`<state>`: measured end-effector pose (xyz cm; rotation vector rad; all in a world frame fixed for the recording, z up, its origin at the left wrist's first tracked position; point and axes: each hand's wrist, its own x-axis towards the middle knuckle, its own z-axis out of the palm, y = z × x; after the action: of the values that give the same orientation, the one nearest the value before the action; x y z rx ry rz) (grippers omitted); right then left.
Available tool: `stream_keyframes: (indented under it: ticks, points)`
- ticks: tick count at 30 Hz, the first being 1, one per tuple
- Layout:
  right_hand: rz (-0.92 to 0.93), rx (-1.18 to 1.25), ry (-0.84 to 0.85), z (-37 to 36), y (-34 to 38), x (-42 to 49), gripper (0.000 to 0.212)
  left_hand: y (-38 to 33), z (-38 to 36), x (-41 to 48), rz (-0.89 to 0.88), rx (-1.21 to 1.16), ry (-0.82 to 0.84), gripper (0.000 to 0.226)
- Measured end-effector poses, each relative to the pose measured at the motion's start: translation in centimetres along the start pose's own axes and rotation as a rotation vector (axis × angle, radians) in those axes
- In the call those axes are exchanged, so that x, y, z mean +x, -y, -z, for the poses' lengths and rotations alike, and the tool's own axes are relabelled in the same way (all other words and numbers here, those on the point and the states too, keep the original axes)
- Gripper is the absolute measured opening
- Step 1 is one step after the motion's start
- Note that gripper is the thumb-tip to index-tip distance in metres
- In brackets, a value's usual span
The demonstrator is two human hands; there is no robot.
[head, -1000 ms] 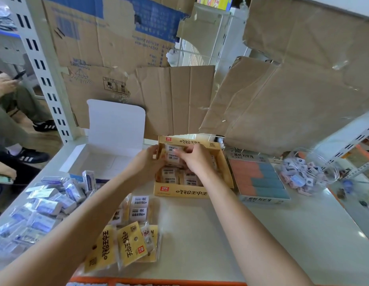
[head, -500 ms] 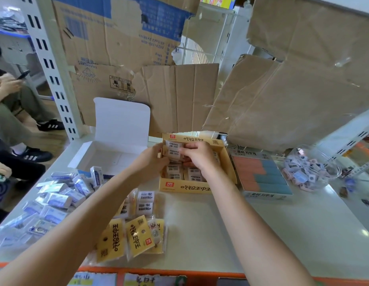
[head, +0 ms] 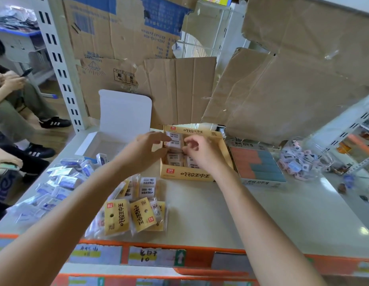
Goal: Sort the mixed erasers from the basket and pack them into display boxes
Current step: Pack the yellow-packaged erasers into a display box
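Beyond the grip, brown corrugated cardboard sheets [head: 179, 89], propped upright. Under everything, a white shelf top [head: 272, 213]. Left of the grip and slightly beyond, an open white cardboard carton [head: 125, 112], lid raised. Right of the grip, a flat tray-box [head: 259, 182] packed edge to edge with orange and teal block erasers [head: 251, 159]. Further right, a clear plastic tub [head: 315, 149] lying on its side, holding small pink and blue erasers [head: 297, 164]. Around the grip itself, an open yellow cardboard display box [head: 185, 176], partly filled with rows of white-labelled wrapped eraser packs [head: 175, 159]. Left of the grip and nearer, a loose heap of silver-blue wrapped erasers [head: 62, 182]. Straight nearer, clear bags with yellow header cards [head: 136, 215], white erasers inside.

Pinches, with the left hand [head: 144, 149], the topmost white-labelled pack [head: 174, 138] at the box's far left corner. Curls the fingers of the right hand [head: 202, 155] toward the same stack, just right of the pinch; cannot tell whether touching anything.
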<state>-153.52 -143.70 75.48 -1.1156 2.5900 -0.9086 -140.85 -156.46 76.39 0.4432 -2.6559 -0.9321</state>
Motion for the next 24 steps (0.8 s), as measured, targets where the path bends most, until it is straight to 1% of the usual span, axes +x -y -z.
stream_keyframes:
  ticks: [3,5,7,10,12,13,15,17,19,24]
  points:
    - [0.073,-0.076,0.034,0.3,-0.3,-2.1,0.032,0.0,1.3,-2.2,-0.111,0.064,0.125,0.018]
    - [0.089,-0.100,0.065,0.3,-0.5,-3.4,0.032,-0.2,1.8,-3.7,-0.145,0.103,0.225,0.018]
    - [0.109,-0.110,0.077,0.2,-0.6,-4.4,0.031,-0.4,1.9,-5.2,-0.154,0.205,0.326,0.025]
    - [0.149,-0.108,0.065,-0.2,-0.8,-5.5,0.029,-0.6,1.6,-6.9,-0.112,0.473,0.446,0.052]
    - [0.172,-0.091,0.039,-0.5,-0.8,-6.1,0.028,-0.8,1.3,-7.7,-0.118,0.570,0.439,0.062]
    - [0.182,-0.082,0.019,-0.6,-0.8,-6.4,0.027,-0.9,1.1,-8.0,-0.134,0.594,0.423,0.063]
    - [0.200,-0.062,-0.018,-0.7,-0.7,-6.9,0.026,-1.3,0.7,-8.4,-0.151,0.599,0.393,0.057]
    - [0.220,-0.045,-0.046,-0.7,-0.5,-7.3,0.025,-1.5,0.4,-8.6,-0.145,0.557,0.361,0.050]
    - [0.234,-0.025,-0.065,-0.7,-0.4,-7.7,0.024,-1.4,0.3,-8.8,-0.162,0.516,0.323,0.047]
    - [0.253,0.032,-0.085,-0.2,-0.3,-8.5,0.023,-0.9,0.6,-8.5,-0.137,0.357,0.342,0.050]
